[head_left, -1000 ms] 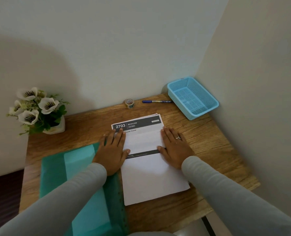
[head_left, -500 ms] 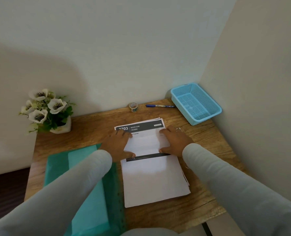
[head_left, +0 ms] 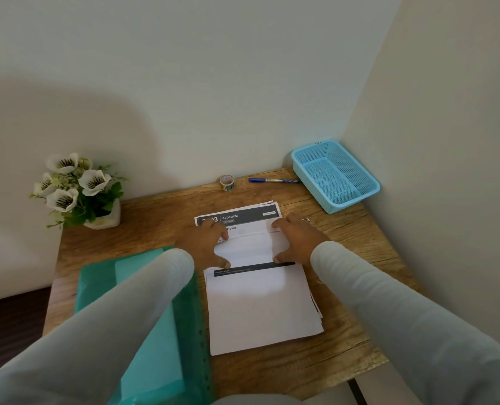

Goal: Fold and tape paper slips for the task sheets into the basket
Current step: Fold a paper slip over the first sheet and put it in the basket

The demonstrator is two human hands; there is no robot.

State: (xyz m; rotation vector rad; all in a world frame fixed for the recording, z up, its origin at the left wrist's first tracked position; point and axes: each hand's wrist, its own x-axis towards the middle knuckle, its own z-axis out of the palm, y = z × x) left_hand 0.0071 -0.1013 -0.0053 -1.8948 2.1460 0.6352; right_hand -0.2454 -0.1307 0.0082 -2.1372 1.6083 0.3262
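Left hand and right hand are both on the top sheet of a paper stack lying in the middle of the wooden table. The near part of the top sheet is folded up over itself, so that its dark printed band runs across the stack just below the thumbs. Each hand grips this folded part at its own side edge, with curled fingers at the far edge and the thumb at the near edge. The right hand wears a ring. Beyond the fingers, the sheet's dark header shows the word BEDROOM and a number partly hidden by the left fingers. The lower sheets of the stack are slightly fanned out at the right edge. A blue mesh basket stands in the far right corner of the table against the walls, well apart from the stack, with nothing visible inside it. A blue pen lies just left of the basket, and a small tape roll stands left of the pen near the back wall. A green folder lies just beside the stack's left edge, partly under the left sleeve. A pot of white flowers stands at the far left corner.
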